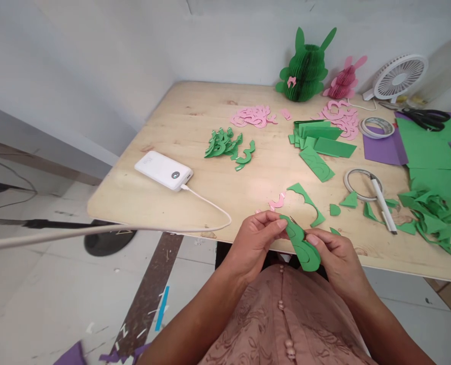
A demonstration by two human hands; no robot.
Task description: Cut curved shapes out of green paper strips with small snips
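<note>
Left hand (253, 243) and right hand (335, 253) converge at the front of the wooden tabletop (267, 162)
Left pinches a green scalloped paper strip (305, 253) — long axis slanting rightward toward the body; right curls at its edge, grip unclear.

The left forearm (202, 306) is being held bare and slanted inward, and by the left hand (258, 239) a pinch is being formed between the left thumb (276, 229) and the left index finger (266, 217). From the opposite side, the right forearm (388, 317), also bare, is being angled inward; the right hand (337, 258) is being held near the left, its right thumb (318, 244) extended and its fingers (338, 240) being curled inward.
</note>
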